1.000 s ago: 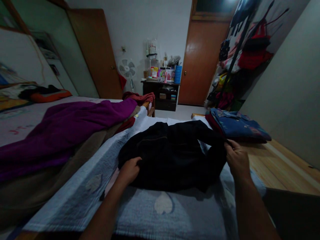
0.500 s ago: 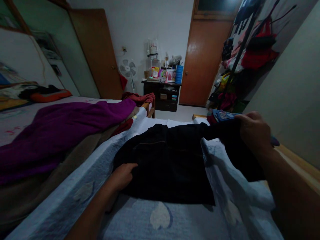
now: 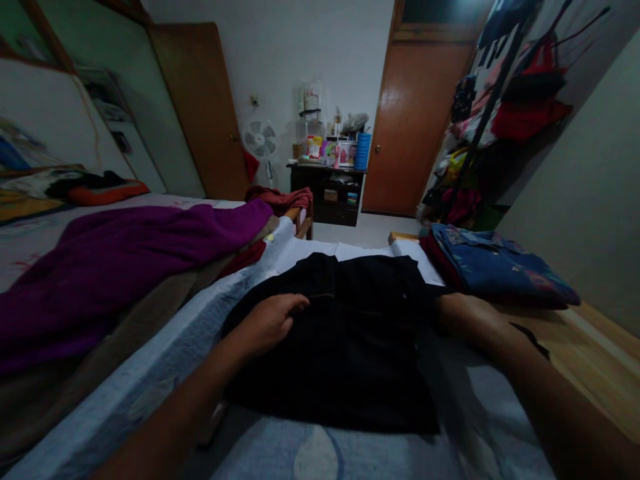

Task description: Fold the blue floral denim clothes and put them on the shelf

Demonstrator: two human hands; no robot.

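A black jacket point(image 3: 330, 360) lies spread on the bed, one sleeve drawn out to the right. It is dark, so its folds are hard to make out; a thin tan seam line shows. My right hand point(image 3: 465, 317) is closed around the sleeve at the jacket's right side, with the fingertips partly hidden. Over the jacket's left half is my left hand point(image 3: 273, 323), fingers loosely stretched to the right and holding nothing; whether it touches the cloth I cannot tell. Beneath the jacket is a blue-grey bedsheet point(image 3: 270, 443) with pale heart shapes.
Folded clothes with a blue denim shirt point(image 3: 500, 260) on top are stacked on a wooden ledge point(image 3: 600, 347) at right. A purple blanket point(image 3: 140, 260) covers the left bed. Behind stand a fan point(image 3: 261, 139), a dark cabinet point(image 3: 325, 212) and a wooden door point(image 3: 407, 127).
My right hand has brought the sleeve down and inward, uncovering the stacked clothes. My left hand has shifted up and right over the jacket.
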